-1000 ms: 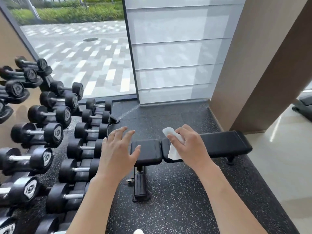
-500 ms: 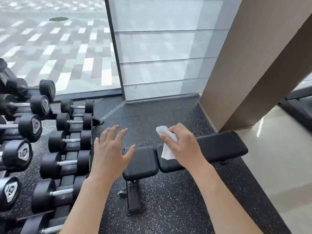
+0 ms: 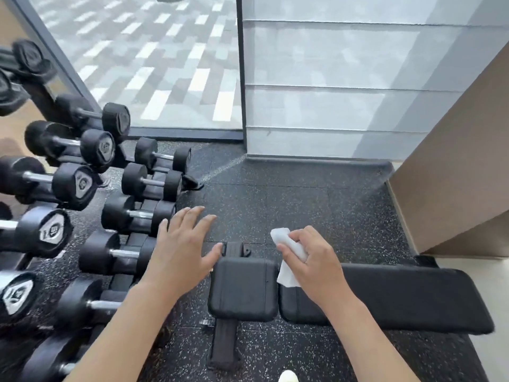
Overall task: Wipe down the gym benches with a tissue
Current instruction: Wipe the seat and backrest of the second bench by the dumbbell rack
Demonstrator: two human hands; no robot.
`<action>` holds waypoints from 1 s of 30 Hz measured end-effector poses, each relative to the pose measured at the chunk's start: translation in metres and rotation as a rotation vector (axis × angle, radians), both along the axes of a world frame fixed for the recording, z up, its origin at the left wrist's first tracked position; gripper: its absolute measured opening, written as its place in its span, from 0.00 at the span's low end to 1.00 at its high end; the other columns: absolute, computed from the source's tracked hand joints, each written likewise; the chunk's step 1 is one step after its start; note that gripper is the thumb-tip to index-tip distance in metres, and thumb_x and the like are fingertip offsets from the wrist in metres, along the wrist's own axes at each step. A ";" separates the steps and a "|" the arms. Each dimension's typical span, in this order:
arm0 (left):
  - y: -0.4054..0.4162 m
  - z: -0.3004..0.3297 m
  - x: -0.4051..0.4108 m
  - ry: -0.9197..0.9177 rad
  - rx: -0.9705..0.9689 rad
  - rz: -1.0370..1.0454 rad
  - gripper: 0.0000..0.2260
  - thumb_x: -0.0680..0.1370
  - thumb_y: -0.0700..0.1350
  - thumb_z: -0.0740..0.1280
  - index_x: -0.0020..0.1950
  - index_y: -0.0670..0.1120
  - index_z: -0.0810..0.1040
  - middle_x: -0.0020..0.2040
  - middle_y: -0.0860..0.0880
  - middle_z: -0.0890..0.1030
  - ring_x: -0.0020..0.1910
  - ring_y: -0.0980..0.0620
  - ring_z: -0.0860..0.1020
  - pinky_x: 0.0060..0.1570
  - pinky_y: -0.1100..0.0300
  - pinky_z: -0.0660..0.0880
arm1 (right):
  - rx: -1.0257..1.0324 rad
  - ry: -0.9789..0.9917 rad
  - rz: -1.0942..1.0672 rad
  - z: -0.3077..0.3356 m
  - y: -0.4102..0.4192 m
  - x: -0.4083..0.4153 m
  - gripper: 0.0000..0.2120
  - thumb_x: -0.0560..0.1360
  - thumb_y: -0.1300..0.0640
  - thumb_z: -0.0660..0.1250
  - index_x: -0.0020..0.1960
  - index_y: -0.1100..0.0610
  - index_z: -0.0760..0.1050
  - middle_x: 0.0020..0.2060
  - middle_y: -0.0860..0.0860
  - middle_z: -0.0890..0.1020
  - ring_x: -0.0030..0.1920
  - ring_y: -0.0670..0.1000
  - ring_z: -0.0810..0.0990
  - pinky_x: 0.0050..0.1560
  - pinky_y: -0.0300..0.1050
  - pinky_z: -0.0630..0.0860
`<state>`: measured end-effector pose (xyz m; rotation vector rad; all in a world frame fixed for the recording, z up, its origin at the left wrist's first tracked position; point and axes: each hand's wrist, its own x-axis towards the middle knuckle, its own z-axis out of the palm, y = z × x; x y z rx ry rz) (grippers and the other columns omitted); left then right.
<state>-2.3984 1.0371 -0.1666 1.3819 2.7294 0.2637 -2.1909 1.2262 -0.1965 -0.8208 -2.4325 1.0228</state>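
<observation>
Tissue (image 3: 289,252) pinched in right hand (image 3: 316,260) fingers, above gap btwn seat pad (image 3: 243,289) & long back pad (image 3: 413,296) of bench. Left hand (image 3: 181,249), fingers spread, holds nothing, just left of seat. Dumbbell rack (image 3: 91,194) crowds left; pillar (image 3: 454,175) far right; open rubber floor (image 3: 289,194) beyond. Vs earlier: view closer, bench nearer.

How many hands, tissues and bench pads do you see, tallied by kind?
Hands: 2, left hand and right hand
Tissues: 1, tissue held in the right hand
Bench pads: 2, short pad and long pad
Total: 5
</observation>
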 end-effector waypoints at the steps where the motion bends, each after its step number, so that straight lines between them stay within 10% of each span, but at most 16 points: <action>1: 0.007 -0.013 -0.010 -0.006 -0.002 0.004 0.28 0.80 0.60 0.67 0.78 0.51 0.72 0.79 0.47 0.69 0.79 0.44 0.64 0.74 0.37 0.65 | -0.009 -0.007 0.012 -0.014 0.007 -0.008 0.06 0.80 0.46 0.69 0.51 0.49 0.77 0.43 0.39 0.73 0.45 0.43 0.75 0.44 0.31 0.67; 20: -0.033 -0.398 -0.085 -0.357 0.085 0.075 0.28 0.81 0.61 0.57 0.77 0.49 0.74 0.74 0.53 0.73 0.76 0.51 0.69 0.77 0.46 0.66 | 0.084 -0.171 0.177 -0.347 -0.027 -0.128 0.04 0.77 0.58 0.75 0.49 0.54 0.81 0.44 0.37 0.68 0.39 0.44 0.73 0.46 0.22 0.64; 26: -0.059 -0.497 -0.082 -0.454 0.048 0.088 0.25 0.82 0.56 0.64 0.78 0.49 0.72 0.75 0.53 0.73 0.77 0.51 0.68 0.77 0.45 0.66 | 0.207 -0.171 0.236 -0.452 -0.049 -0.165 0.04 0.80 0.52 0.71 0.51 0.52 0.80 0.46 0.43 0.73 0.40 0.48 0.73 0.44 0.34 0.69; 30: -0.071 -0.546 -0.071 -0.538 0.038 0.125 0.28 0.82 0.55 0.67 0.80 0.49 0.68 0.77 0.53 0.71 0.78 0.52 0.66 0.78 0.46 0.64 | 0.666 -0.202 0.535 -0.497 -0.051 -0.203 0.12 0.84 0.61 0.63 0.45 0.57 0.83 0.45 0.54 0.79 0.42 0.58 0.74 0.42 0.52 0.77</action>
